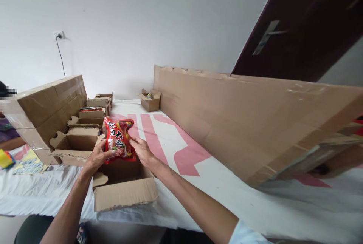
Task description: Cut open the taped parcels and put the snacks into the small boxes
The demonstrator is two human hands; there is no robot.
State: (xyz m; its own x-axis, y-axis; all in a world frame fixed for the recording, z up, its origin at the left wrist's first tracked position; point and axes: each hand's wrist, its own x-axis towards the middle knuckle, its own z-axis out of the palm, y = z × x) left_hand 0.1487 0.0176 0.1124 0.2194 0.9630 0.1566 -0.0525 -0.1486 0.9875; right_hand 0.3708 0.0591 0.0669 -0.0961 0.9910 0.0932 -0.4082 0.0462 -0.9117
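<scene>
A shiny red snack packet [120,138] with large dark characters is held upright between my two hands. My left hand [99,156] grips its lower left edge, thumb across the front. At its right edge, my right hand [141,149] pinches the side with the thumb in front. Directly below the packet stands an open cardboard box [126,195], its front flap folded outward. The inside of this box is dark, and my hands and the packet cover part of it.
Several open cardboard boxes [75,157] line the left side before a taped cardboard wall [53,104]. A small box [150,104] with something inside sits at the back. A long cardboard panel [215,119] borders the right. Pink-and-white cloth [227,198] covers the table. A yellow toy-like item [6,159] lies far left.
</scene>
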